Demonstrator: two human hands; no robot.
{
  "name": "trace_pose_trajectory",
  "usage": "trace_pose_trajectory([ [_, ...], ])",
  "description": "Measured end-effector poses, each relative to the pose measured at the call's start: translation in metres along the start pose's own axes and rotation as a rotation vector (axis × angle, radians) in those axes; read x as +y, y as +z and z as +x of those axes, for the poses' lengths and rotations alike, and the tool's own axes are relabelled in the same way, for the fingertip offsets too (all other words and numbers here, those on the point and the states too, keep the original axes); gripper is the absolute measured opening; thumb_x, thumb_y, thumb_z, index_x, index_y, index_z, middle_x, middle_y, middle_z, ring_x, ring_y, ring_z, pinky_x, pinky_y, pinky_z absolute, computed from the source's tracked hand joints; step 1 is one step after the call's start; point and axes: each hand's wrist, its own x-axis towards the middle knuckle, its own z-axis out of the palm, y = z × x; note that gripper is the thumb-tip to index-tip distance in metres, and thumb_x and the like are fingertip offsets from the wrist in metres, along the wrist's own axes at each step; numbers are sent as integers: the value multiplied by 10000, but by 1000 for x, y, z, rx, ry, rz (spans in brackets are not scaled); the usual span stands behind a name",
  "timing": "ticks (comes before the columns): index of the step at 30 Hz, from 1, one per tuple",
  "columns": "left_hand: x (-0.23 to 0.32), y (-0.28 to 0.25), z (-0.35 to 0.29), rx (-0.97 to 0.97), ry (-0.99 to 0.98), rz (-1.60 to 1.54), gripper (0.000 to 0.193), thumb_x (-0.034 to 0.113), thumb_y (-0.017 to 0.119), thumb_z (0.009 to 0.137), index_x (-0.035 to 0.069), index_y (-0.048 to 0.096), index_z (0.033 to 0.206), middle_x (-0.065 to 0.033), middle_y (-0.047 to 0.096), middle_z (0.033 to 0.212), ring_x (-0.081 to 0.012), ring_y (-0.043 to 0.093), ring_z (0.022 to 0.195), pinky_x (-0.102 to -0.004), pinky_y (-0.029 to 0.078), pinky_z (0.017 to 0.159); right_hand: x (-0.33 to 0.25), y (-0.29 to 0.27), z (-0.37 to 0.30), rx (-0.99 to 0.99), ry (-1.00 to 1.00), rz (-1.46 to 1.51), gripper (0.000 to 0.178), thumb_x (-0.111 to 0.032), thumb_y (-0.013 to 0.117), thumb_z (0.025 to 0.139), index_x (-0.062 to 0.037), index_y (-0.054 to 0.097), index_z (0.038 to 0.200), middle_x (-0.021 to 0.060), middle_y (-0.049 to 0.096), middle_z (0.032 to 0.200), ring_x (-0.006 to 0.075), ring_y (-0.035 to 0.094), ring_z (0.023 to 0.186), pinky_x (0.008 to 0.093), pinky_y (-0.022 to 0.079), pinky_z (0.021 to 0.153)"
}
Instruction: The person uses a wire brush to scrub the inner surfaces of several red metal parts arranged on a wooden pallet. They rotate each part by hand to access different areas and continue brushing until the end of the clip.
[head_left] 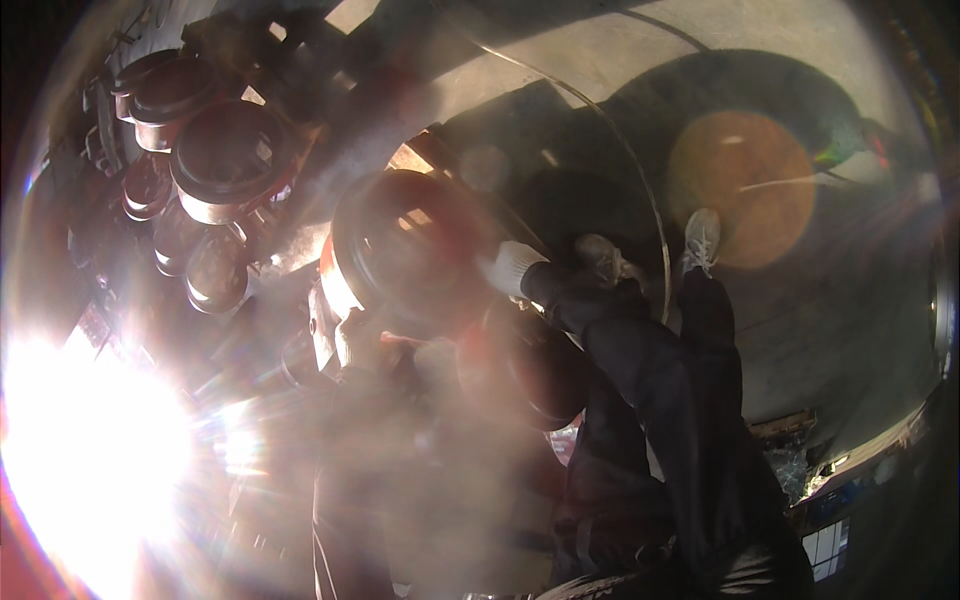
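Observation:
A large round reddish-brown piece (410,245) with a thick rim, like a pipe fitting, is in front of me. At its right edge is my right hand (513,268) in a white knitted glove, gripping the side with its fingertips partly hidden. My left hand (342,338), also in a pale glove, is at the lower left edge, closed against the piece; glare washes out its fingers. Just below the piece, near my right forearm, sits another dark red round piece (540,375).
Several similar red-brown round pieces (228,160) are stacked at the far left. A thin cable or hose (640,170) curves across the floor, past my shoes (702,238). Strong sun glare covers the lower left. Debris (790,460) lies at the right.

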Motion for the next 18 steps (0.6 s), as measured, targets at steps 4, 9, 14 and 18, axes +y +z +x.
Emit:
trace_pose_trajectory([
  [4, -16, 5, 9, -46, -47, -240, 401, 329, 718, 907, -39, 720, 1066, -85, 714, 848, -170, 670, 775, -316, 530, 699, 4, 2, -2, 182, -282, -77, 657, -524, 457, 1015, 94, 681, 1029, 281, 684, 736, 378, 707, 626, 482, 571, 595],
  [9, -15, 4, 5, -69, -161, -208, 427, 349, 743, 905, -52, 739, 1052, -94, 748, 883, -172, 690, 808, -311, 526, 758, 23, 17, -23, 140, -3, -39, 581, -511, 457, 1016, 10, 694, 1114, 282, 716, 930, 438, 711, 883, 524, 550, 821],
  [14, -11, 5, 11, -26, -237, -200, 439, 355, 762, 910, -63, 757, 1042, -97, 765, 896, -163, 699, 837, -318, 520, 802, 49, 36, -14, 353, -144, -184, 516, -481, 454, 1019, -52, 689, 1186, 265, 727, 981, 467, 694, 959, 537, 534, 879],
  [18, -7, 4, 10, -25, -275, -157, 432, 349, 764, 909, -63, 757, 1037, -99, 764, 894, -161, 699, 852, -314, 518, 808, 55, 38, 1, 122, -26, -107, 506, -470, 456, 1016, -55, 694, 1180, 273, 724, 963, 466, 699, 924, 546, 539, 854],
])
